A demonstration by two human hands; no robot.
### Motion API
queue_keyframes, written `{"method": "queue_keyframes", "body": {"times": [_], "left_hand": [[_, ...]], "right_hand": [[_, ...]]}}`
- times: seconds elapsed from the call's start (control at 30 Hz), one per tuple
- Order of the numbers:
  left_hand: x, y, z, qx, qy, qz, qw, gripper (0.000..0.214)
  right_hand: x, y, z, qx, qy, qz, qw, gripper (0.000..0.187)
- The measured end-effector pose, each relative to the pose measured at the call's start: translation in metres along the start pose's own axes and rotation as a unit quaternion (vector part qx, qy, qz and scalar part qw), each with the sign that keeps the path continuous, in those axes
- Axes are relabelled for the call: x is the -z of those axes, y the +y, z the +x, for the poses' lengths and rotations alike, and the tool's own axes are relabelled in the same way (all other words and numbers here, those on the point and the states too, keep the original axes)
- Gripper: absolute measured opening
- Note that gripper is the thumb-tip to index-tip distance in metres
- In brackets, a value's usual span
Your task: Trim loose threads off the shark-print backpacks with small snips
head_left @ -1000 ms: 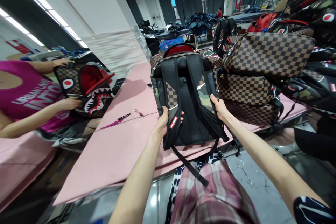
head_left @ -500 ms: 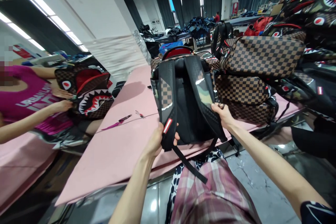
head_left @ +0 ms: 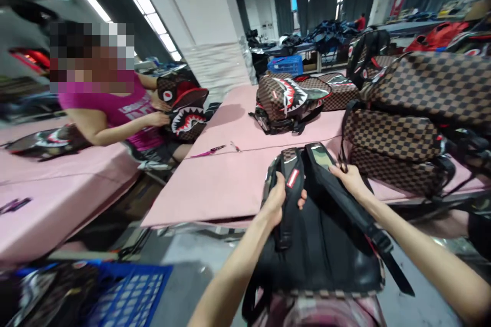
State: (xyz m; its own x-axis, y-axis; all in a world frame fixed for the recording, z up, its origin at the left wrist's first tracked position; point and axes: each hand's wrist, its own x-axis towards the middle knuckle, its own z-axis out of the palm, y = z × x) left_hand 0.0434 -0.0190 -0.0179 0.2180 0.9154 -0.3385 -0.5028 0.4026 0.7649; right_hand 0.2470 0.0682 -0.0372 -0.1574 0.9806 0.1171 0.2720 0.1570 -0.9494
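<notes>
A black backpack (head_left: 326,245) with camouflage and checkered panels lies back-side up across my lap, its top at the edge of the pink table (head_left: 222,189). My left hand (head_left: 278,202) is closed round its left shoulder strap (head_left: 289,189), beside a red label. My right hand (head_left: 351,181) grips the upper right edge of the backpack near the other strap (head_left: 345,204).
A shark-mouth backpack (head_left: 289,99) lies further back on the table. Brown checkered bags (head_left: 399,143) are stacked at the right. A person in a pink shirt (head_left: 123,112) at the left handles another shark-mouth bag (head_left: 184,107). A blue crate (head_left: 130,294) stands on the floor at lower left.
The backpack stood upright on the table; now it has been pulled down and toward me onto my lap. Both hands kept their hold. My view has swung left and down.
</notes>
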Motion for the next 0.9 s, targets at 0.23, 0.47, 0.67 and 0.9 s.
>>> {"method": "queue_keyframes", "body": {"times": [0.23, 0.47, 0.67, 0.9], "left_hand": [[0.030, -0.043, -0.002, 0.067, 0.002, -0.166, 0.984, 0.066], [0.030, -0.037, 0.006, 0.117, -0.008, -0.203, 0.972, 0.062], [0.029, -0.038, 0.007, 0.107, 0.081, -0.158, 0.978, 0.053], [0.021, -0.055, 0.016, -0.026, 0.125, -0.077, 0.989, 0.051]], "right_hand": [[0.009, 0.046, -0.017, 0.076, 0.059, -0.216, 0.972, 0.035], [-0.036, 0.002, -0.049, 0.301, -0.058, -0.166, 0.937, 0.021], [-0.069, -0.012, -0.046, 0.275, -0.120, -0.189, 0.935, 0.031], [-0.071, -0.013, -0.048, 0.247, -0.081, -0.322, 0.910, 0.027]]}}
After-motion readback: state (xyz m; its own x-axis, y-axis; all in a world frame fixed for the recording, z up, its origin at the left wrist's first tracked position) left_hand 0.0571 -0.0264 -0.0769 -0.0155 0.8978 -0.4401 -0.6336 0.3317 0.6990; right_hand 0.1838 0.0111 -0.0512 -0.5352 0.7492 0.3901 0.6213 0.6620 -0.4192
